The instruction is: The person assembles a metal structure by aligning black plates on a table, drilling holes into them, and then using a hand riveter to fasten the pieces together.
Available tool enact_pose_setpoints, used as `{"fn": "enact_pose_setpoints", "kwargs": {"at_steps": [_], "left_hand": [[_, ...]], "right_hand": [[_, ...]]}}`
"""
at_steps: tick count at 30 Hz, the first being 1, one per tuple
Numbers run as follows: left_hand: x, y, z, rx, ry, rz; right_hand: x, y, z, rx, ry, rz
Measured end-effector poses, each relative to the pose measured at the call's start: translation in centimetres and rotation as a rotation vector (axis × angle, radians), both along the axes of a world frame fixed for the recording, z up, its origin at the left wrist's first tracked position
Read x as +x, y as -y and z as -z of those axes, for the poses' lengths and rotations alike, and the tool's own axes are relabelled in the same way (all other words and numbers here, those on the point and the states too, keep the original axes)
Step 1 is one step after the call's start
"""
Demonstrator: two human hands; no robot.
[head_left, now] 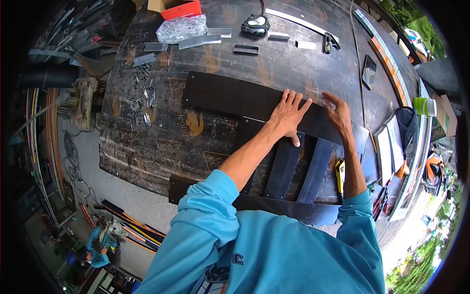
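Can read a bold "C"-like emblem on the chest of the blue shirt (274, 245); cannot make out in full the larger lettering lower down. Printed over the counter (313, 63) in places with worn stamps and orange figures, too rubbed to spell out.

At the far edge, standing open with raised cardboard flaps: a red box (183, 11), with contents hidden. Just before it, crumpled beside short metal angle pieces (199, 42): a clear plastic bag (181, 29), too glossy to tell what lies inside. Past the right edge, near a green-and-white roll (424, 107): a cardboard box (444, 115).

Lying across the middle of the counter: a long dark panel (225, 93), set above two dark crosspieces (284, 166). Pressing on it with the left hand (288, 117), grip released, fingers spread, thumb over a crosspiece's upper end. Holding the right hand (339, 115) over the panel's right part, grip loosely curled and released; cannot tell whether touching. Scattered to the left: small metal fasteners (142, 93). Near the right crosspiece: a yellow knife (340, 174).
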State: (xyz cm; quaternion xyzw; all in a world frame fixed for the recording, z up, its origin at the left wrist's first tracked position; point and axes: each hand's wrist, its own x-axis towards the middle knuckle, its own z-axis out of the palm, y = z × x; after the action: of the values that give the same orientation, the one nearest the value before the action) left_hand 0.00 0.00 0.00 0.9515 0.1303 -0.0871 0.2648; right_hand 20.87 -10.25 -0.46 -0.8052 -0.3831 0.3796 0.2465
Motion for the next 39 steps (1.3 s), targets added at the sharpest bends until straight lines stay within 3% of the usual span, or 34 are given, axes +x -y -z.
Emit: {"fn": "enact_pose_setpoints", "kwargs": {"at_steps": [3,6,7,9,10,15,17,20,23,24,26,27,29,31,34,35,37,39], "left_hand": [[-1.5,-0.1,1.4,0.021,0.055,-0.024],[-0.6,0.6,3.6,-0.131,0.200,-0.049],[-0.6,0.4,3.4,-0.126,0.203,-0.055],[-0.7,0.5,3.1,0.038,0.233,-0.144],[-1.0,0.9,4.2,0.069,0.341,-0.183],[-0.8,1.8,4.6,0.032,0.228,-0.175],[0.0,2.9,6.9,-0.006,0.435,-0.300],[-0.4,3.2,5.7,-0.028,0.385,-0.328],[-2.5,6.2,6.3,0.143,0.624,-0.582],[-6.4,6.4,3.4,-0.078,0.418,-0.524],[-12.9,7.3,2.2,-0.247,0.807,-0.798],[-15.2,6.2,0.6,-0.126,0.833,-0.951],[-16.7,4.7,0.8,-0.311,0.656,-1.355],[-17.0,3.0,2.8,-0.633,0.443,-1.166],[-17.6,-0.5,2.9,-0.978,0.397,-1.136],[-17.4,-0.6,3.4,-0.983,0.396,-1.119],[-16.3,-0.7,4.2,-1.196,0.457,-0.992],[-16.1,-0.6,3.9,-1.608,0.556,-1.009]], "right_hand": [[-7.3,-7.0,-4.6,0.142,0.200,-0.232],[-11.6,-12.5,-4.8,0.035,0.249,-0.580],[-14.1,-13.1,-4.3,0.040,0.253,-0.587],[-18.5,-12.9,-3.2,-0.196,0.591,-0.812],[-18.5,-13.1,-2.9,-0.198,0.590,-0.835],[-18.6,-12.2,-2.5,-0.116,0.505,-0.795],[-18.7,-12.2,-2.5,-0.134,0.513,-0.787],[-18.8,-12.3,-2.0,-0.109,0.518,-0.715],[-19.0,-12.5,-2.1,-0.103,0.540,-0.711],[-19.1,-12.5,-2.1,-0.096,0.528,-0.711],[-18.8,-12.3,-1.5,-0.078,0.553,-0.733],[-18.5,-12.4,-1.4,-0.056,0.584,-0.740],[-17.9,-12.4,-1.4,-0.101,0.568,-0.751],[-17.1,-13.4,-1.1,-0.132,0.481,-0.712],[-15.9,-14.7,-1.4,-0.090,0.367,-0.738],[-15.6,-14.7,-1.7,-0.094,0.374,-0.724],[-15.9,-15.2,-2.5,-0.117,0.120,-0.583],[-15.5,-15.4,-2.6,-0.158,0.171,-0.605]]}}
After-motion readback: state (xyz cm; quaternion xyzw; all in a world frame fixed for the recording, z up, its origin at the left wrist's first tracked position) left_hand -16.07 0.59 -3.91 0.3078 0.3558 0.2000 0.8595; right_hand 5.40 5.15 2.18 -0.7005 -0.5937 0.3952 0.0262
